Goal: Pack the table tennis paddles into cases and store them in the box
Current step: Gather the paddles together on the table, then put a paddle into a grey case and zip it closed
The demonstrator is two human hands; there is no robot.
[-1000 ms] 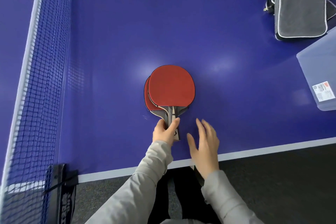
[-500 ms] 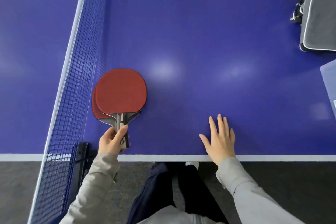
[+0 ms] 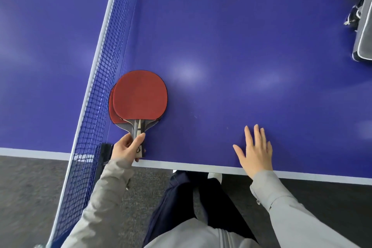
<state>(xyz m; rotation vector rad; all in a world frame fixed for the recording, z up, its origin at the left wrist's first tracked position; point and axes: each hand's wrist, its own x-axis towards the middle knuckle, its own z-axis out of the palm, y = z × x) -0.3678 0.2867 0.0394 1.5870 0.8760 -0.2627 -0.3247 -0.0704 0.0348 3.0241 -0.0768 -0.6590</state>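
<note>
Two paddles, stacked with red faces up, are lying left of centre on the blue table, their blades sitting just beside the net and their handles pointing toward the near edge. Left hand is gripping the handles, fingers and thumb curling round them; right hand is resting flat on the table lower right of centre, fingers straight and spread, holding nothing. Grey case is lying at the frame's right edge, well apart from the paddles.

Red paddles, blue table with white edge lines, blue mesh net, grey white-trimmed case.
</note>
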